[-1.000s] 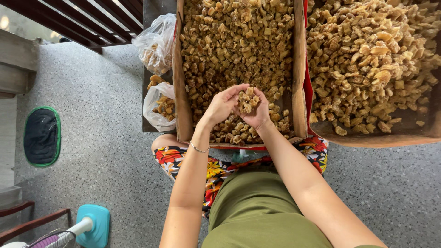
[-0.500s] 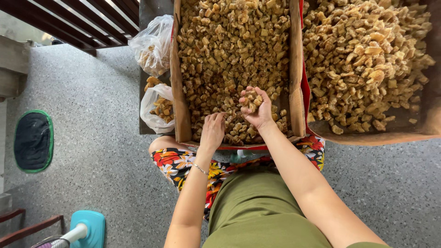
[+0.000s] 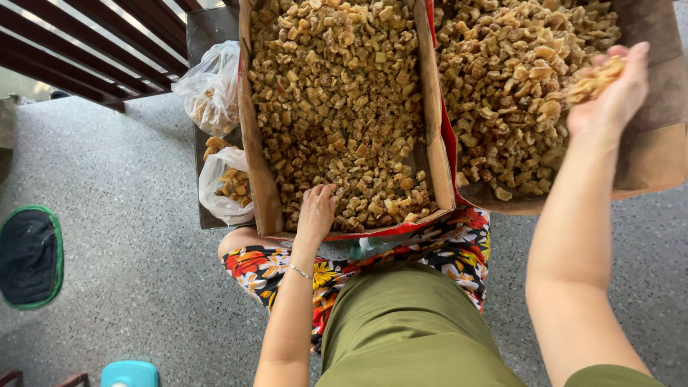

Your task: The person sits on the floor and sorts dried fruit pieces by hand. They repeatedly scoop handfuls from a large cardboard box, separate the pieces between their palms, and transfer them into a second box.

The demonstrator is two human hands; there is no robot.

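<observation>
Two cardboard trays of brown dried chunks: right hand (image 3: 609,89) cups a handful over the right tray (image 3: 648,168), seemingly mid-sorting; left hand (image 3: 317,211) rests open, fingers down, in the left tray (image 3: 259,179), and next calls for tipping the handful out

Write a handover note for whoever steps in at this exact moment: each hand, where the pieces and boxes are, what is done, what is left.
Left hand: palm down on the brown chunks at the near edge of the left cardboard box, fingers bent; grip unclear.
Right hand: raised over the right cardboard box, cupping a handful of chunks.
Both boxes lie side by side and hold many chunks. Two plastic bags with similar pieces sit left of the left box.
Done: one handful is over the right box.
Left: the handful is not yet released; the left box is nearly full.
</observation>
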